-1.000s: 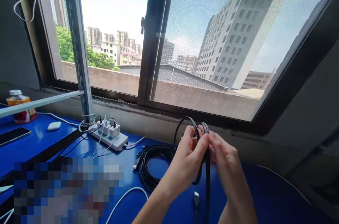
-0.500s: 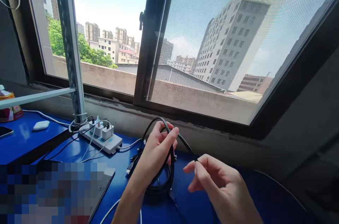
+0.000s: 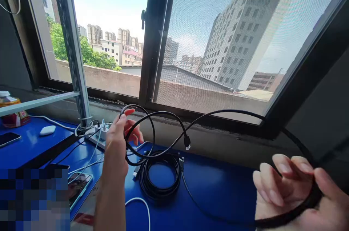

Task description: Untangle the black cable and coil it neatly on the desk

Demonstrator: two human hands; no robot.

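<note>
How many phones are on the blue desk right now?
2: a black smartphone at the far left edge of the blue desk, another phone near the pixelated patch; more may be hidden.

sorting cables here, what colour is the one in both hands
Black cable, clearest in the head view.

- The black cable [image 3: 218, 112] hung in a long arc above the blue desk, looped at one end, its plug [image 3: 187, 142] dangling free.
- A second black cable [image 3: 160, 176] lay coiled flat below.
</note>
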